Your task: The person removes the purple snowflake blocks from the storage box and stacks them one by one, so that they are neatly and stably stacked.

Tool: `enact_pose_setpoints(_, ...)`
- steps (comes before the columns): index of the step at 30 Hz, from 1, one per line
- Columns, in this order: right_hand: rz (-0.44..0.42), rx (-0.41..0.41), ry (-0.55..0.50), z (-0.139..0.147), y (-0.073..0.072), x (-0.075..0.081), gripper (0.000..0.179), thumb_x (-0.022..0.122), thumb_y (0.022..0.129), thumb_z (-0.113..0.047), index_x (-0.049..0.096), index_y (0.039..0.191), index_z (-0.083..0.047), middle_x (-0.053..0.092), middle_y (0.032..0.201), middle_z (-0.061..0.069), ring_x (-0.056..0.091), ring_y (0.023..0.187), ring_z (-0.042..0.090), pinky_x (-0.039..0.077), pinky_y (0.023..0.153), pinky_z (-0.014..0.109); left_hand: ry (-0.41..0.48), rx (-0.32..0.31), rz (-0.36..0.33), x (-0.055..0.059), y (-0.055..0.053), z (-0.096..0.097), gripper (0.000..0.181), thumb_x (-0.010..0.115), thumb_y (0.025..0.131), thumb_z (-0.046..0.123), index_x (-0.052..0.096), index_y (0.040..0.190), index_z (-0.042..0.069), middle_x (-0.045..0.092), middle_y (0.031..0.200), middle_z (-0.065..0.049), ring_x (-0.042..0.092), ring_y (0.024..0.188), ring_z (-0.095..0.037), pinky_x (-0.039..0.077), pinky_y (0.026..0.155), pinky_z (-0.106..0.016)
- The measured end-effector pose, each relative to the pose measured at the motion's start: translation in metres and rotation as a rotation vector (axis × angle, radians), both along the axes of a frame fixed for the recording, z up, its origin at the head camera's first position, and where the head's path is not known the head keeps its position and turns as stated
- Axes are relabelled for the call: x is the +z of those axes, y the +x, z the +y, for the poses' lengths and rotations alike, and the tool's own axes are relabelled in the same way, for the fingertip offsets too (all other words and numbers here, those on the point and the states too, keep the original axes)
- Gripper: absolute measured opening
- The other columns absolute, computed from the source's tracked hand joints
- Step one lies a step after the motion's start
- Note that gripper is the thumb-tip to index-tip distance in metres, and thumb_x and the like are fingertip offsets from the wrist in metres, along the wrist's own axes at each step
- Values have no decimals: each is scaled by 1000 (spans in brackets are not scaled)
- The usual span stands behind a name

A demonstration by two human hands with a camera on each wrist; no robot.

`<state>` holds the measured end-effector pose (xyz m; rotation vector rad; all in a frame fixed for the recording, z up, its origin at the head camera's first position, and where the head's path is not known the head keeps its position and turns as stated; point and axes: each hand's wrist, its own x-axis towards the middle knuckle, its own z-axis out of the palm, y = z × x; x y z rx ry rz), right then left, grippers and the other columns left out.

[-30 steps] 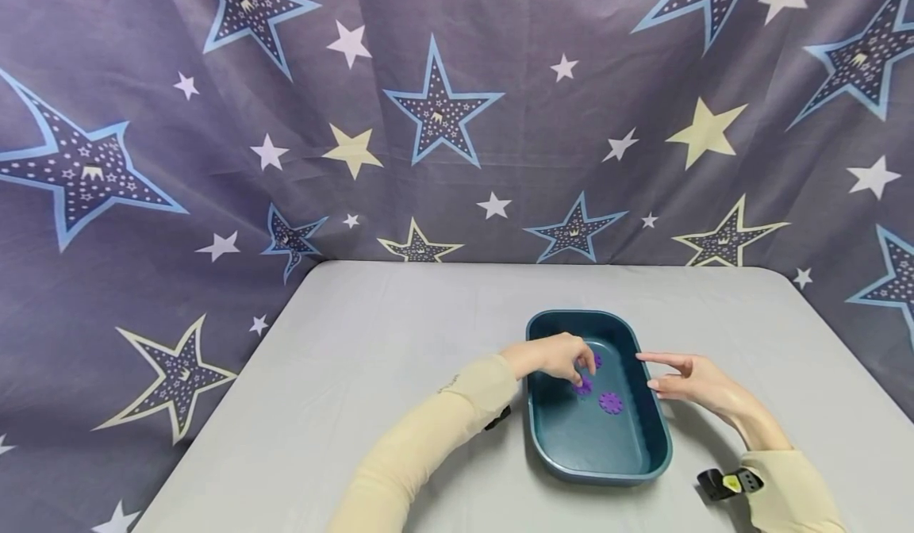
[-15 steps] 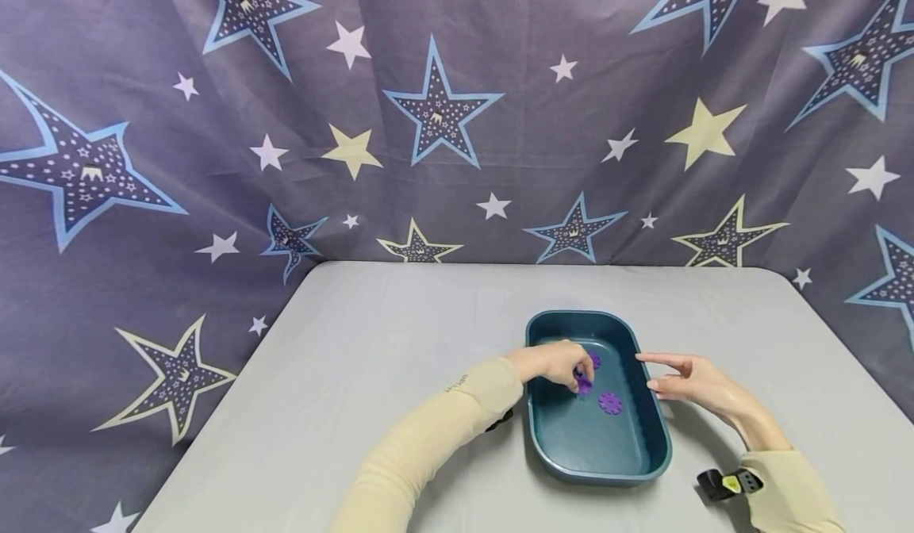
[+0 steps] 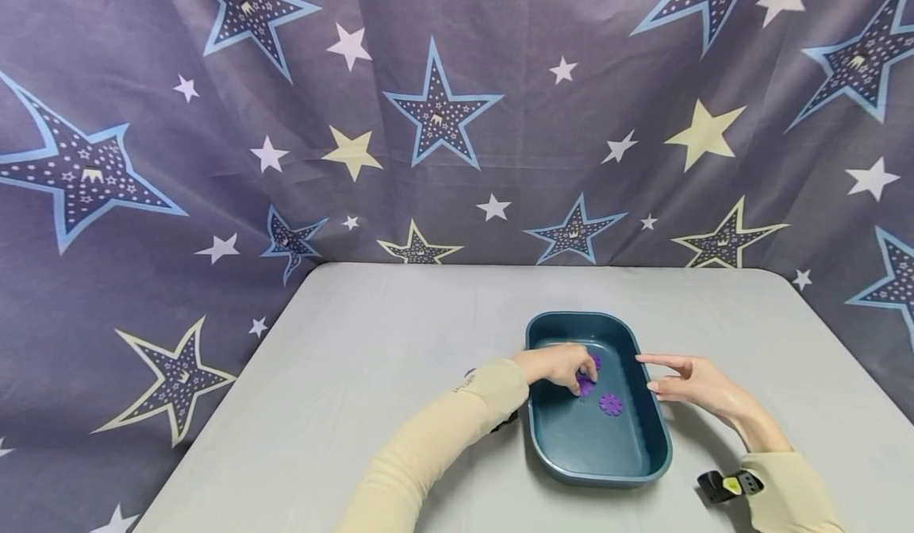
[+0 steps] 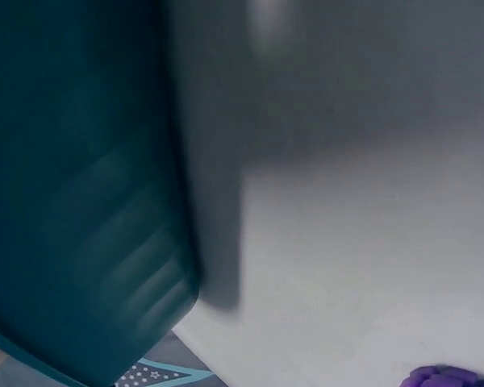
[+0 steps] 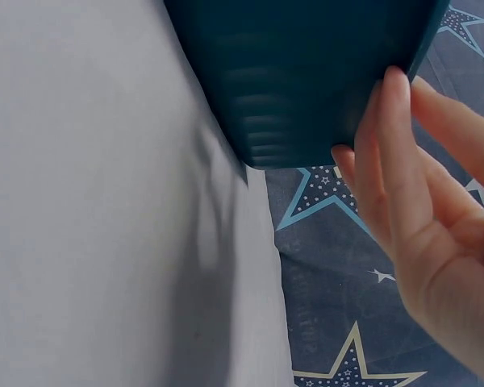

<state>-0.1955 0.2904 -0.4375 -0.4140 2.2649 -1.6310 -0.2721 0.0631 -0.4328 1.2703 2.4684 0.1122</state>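
Note:
My left hand (image 3: 558,362) reaches over the near-left rim into a deep teal bin (image 3: 601,446) on the table. Its curled thumb and fingers pinch a purple notched disc (image 3: 585,388), partly hidden under the fingertips. Right beside the fingers shows another purple disc (image 3: 597,361), also partly covered. A third purple disc (image 3: 610,404) lies flat on the bin floor, apart from the hand. My right hand (image 3: 698,382) is at the bin's right side, its fairly straight fingers touching the wall and rim; the right wrist view shows these fingers (image 5: 397,145) against the teal wall.
A grey-white table (image 3: 400,327) bears the bin, with a starred cloth (image 3: 528,144) hanging behind it. Left of the bin, a purple piece (image 4: 445,377) lies on the table, mostly hidden by the left sleeve (image 3: 443,430) in the head view.
My left hand has shifted slightly right and down within the bin, its fingers drawing closer over the purple disc. The sleeve has moved right, baring a bit of purple behind it. My right hand stays put.

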Motion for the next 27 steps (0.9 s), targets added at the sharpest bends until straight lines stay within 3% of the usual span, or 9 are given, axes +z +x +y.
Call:
enact_pose_setpoints(6,-5,2,-3,0,0,0,51,59,84,-13,40,126,8,65,83,2,59,78,5,51,71,29,-20,17,14,-2,0,1,35,73,72,15,65,105,17,55,96,4,51,91,-5,35,79,-9)
enact_pose_setpoints(27,10,30,-62,1,-1,-4,45,58,84,-9,45,126,2,62,70,-6,59,76,3,51,71,24,66,70,-2,-5,-1,2,24,76,67,7,68,89,14,63,89,4,54,85,-4,40,69,-9)
